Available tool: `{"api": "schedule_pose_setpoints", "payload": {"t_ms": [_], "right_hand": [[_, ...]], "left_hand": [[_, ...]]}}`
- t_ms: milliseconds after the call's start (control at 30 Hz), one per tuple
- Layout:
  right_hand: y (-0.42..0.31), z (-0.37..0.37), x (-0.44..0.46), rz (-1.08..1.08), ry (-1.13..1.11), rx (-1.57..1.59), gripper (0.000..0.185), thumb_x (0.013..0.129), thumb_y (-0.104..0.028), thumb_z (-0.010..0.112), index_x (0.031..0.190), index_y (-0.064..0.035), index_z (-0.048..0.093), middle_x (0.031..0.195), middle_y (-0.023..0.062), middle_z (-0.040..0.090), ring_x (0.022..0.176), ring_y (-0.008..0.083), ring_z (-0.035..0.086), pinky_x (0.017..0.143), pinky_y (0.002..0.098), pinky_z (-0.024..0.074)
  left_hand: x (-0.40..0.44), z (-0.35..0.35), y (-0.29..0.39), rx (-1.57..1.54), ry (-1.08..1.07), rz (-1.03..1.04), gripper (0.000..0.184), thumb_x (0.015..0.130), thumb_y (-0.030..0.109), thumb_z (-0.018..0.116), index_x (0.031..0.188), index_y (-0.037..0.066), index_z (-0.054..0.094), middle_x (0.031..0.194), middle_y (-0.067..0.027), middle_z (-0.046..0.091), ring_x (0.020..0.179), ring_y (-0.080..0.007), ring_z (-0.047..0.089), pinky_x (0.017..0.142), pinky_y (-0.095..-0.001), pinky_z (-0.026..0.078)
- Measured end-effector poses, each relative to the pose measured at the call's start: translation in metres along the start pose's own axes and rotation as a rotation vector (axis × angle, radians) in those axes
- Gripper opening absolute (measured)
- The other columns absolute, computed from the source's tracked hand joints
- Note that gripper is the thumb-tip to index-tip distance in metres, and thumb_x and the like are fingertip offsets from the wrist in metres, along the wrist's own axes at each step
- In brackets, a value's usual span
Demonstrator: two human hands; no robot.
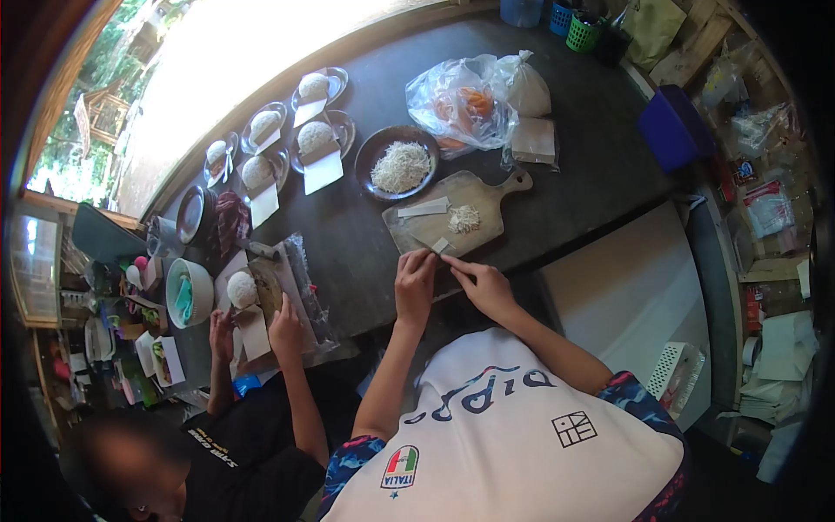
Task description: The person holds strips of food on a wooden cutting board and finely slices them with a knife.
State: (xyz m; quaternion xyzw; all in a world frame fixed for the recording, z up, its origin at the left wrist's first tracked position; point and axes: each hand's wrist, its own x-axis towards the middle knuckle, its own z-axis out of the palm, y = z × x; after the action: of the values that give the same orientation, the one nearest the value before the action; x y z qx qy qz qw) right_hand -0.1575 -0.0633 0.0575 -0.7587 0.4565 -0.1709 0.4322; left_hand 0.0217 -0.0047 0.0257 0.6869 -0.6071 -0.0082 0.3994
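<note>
My left hand [416, 283] is closed at the near edge of a wooden cutting board [487, 187], its fingertips pinched together. Beside it, my right hand [481, 287] is also closed, thumb and finger meeting close to the left fingertips. A small pale piece [441, 244] shows just above the fingertips, and a thin dark line lies next to it. What each hand pinches is too small to make out. On the board lie a long white strip [424, 207] and a little heap of white shreds [464, 218]. Behind it stands a brown bowl [372, 184] heaped with pale shreds.
A co-worker's hands [285, 329] are beside a rice mound [242, 290] at left. Several plates of rice with white cards [323, 171] stand farther back. A plastic bag with orange contents [461, 104] and a knotted bag [525, 87] sit beyond the board.
</note>
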Motion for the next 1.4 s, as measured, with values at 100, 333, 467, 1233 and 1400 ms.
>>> {"api": "schedule_pose_setpoints", "payload": {"t_ms": [100, 333, 467, 1233, 1400], "right_hand": [[-0.004, 0.003, 0.004, -0.009, 0.005, -0.010, 0.036, 0.108, -0.032, 0.064, 0.143, -0.0354, 0.072, 0.107, 0.0155, 0.078, 0.099, 0.0383, 0.076, 0.084, 0.0475, 0.0602], [0.002, 0.002, -0.008, 0.002, 0.023, 0.013, 0.036, 0.107, -0.032, 0.065, 0.143, -0.0352, 0.072, 0.102, 0.0158, 0.078, 0.095, 0.0391, 0.076, 0.082, 0.0483, 0.0597], [0.000, 0.005, 0.003, -0.020, 0.011, 0.015, 0.036, 0.108, -0.032, 0.065, 0.143, -0.0349, 0.072, 0.102, 0.0167, 0.078, 0.095, 0.0394, 0.075, 0.081, 0.0487, 0.0590], [-0.002, 0.002, 0.000, 0.027, -0.026, 0.020, 0.037, 0.108, -0.033, 0.064, 0.144, -0.0359, 0.071, 0.113, 0.0171, 0.078, 0.105, 0.0408, 0.074, 0.088, 0.0478, 0.0603], [0.006, -0.003, -0.022, 0.040, 0.007, 0.042, 0.036, 0.108, -0.033, 0.064, 0.143, -0.0348, 0.071, 0.112, 0.0191, 0.077, 0.105, 0.0419, 0.074, 0.086, 0.0483, 0.0604]], "left_hand": [[0.000, -0.002, 0.001, -0.028, -0.001, -0.010, 0.015, 0.092, -0.001, 0.075, 0.107, -0.001, 0.078, 0.113, -0.0111, 0.073, 0.109, -0.0339, 0.069, 0.092, -0.0437, 0.058], [-0.001, 0.001, 0.000, -0.026, 0.021, -0.016, 0.015, 0.092, 0.000, 0.075, 0.107, -0.001, 0.078, 0.113, -0.0106, 0.073, 0.108, -0.0337, 0.069, 0.092, -0.0439, 0.058], [-0.002, 0.002, 0.000, -0.016, 0.041, -0.016, 0.015, 0.092, 0.000, 0.076, 0.106, -0.001, 0.078, 0.113, -0.0104, 0.073, 0.108, -0.0330, 0.070, 0.092, -0.0437, 0.058], [-0.006, 0.002, 0.004, -0.039, 0.035, -0.077, 0.011, 0.097, 0.002, 0.073, 0.106, -0.003, 0.077, 0.113, -0.0108, 0.073, 0.108, -0.0325, 0.070, 0.094, -0.0430, 0.058], [-0.006, 0.007, 0.003, -0.050, 0.056, -0.094, 0.010, 0.097, 0.002, 0.073, 0.106, -0.002, 0.077, 0.114, -0.0109, 0.074, 0.109, -0.0329, 0.070, 0.094, -0.0432, 0.058]]}}
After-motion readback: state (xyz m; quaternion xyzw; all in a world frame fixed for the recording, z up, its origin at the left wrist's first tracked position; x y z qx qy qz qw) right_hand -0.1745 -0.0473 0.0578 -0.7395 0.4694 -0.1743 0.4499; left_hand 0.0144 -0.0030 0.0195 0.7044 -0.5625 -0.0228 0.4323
